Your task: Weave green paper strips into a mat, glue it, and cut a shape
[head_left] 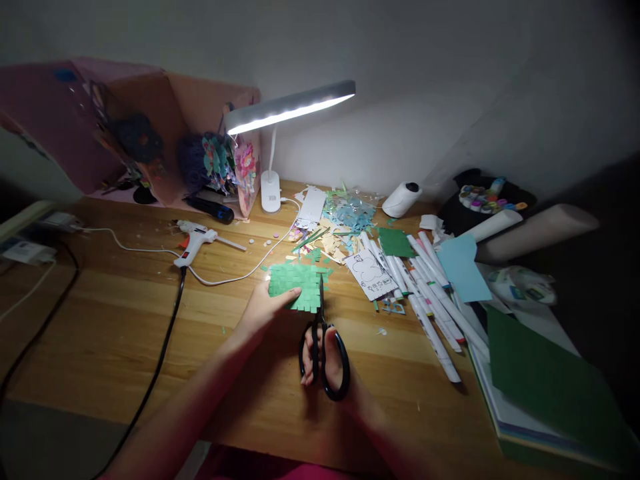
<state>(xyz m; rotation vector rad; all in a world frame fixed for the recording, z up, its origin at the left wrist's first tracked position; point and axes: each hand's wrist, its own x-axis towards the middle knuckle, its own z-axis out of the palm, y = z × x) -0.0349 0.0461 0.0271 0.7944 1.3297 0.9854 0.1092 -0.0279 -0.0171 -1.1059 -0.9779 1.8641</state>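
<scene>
A green woven paper mat [295, 280] is pinched in my left hand [267, 303], with the thumb lying across its top. Short strip ends stick out along its right and lower edges. My right hand [320, 357] grips a pair of scissors [341, 367] by their large black handles. The blades point away from me and lie along the mat's right edge, where strip ends show on the far side. Small green paper bits [314, 255] are scattered just beyond the mat.
A desk lamp [271, 190] lights the wooden table [240, 413]. A glue gun [195, 241] and its cord lie left; a pink box [210, 87] stands behind. Paper scraps [335, 243] pile at the middle back. Markers [435, 313], a blue sheet [465, 267] and green paper [545, 367] lie right.
</scene>
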